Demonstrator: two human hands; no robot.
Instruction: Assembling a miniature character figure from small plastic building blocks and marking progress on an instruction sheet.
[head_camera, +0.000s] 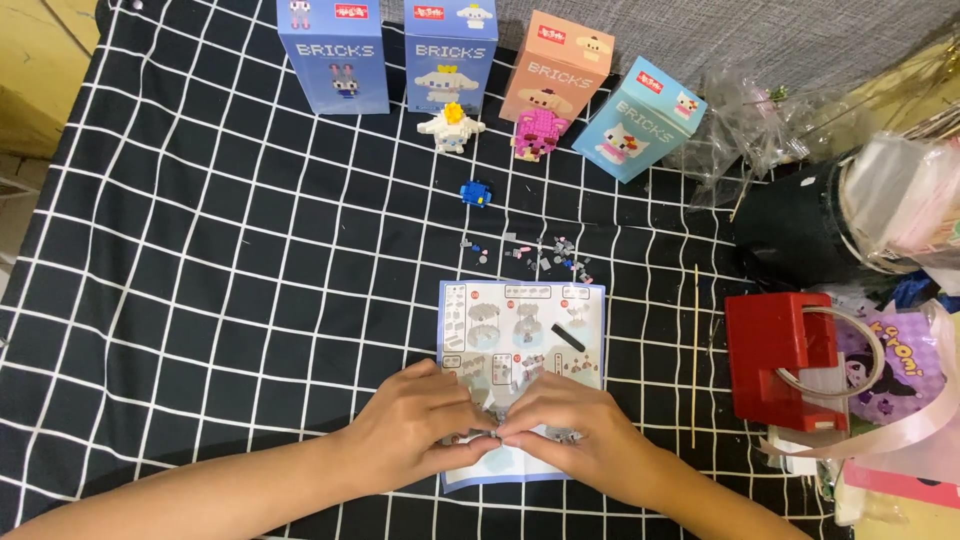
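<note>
1. Cloth (200, 250), black with a white grid, covers the table seen from above.
2. Left hand (415, 425) comes in from the lower left and rests on the lower part of an instruction sheet (522, 320). Its fingers are curled in close, nearly shut, with the tips pinched against a small grey brick piece (487, 434) that is mostly hidden; its exact shape cannot be made out.
3. Right hand (575, 435) comes in from the lower right, its fingertips meeting those of the left hand at the same small piece. It is also curled narrow, pinching, not spread.
4. The sheet is pale blue and white, with printed building diagrams. A short black bar (567, 338) lies on it, just above the right hand.
5. Beyond the sheet is a scatter of tiny loose bricks (545, 255), grey and blue, and a small blue brick cluster (476, 193) farther up.
6. Along the far edge stand four boxes: two blue boxes (335, 55) side by side, a pink box (555, 65) and a tilted light blue box (640, 120). A white brick figure (450, 128) and a pink brick figure (538, 135) stand in front of them.
7. At the right, well apart from the hands, lie a thin wooden stick (695, 350) and a red tape dispenser (785, 355).
</note>
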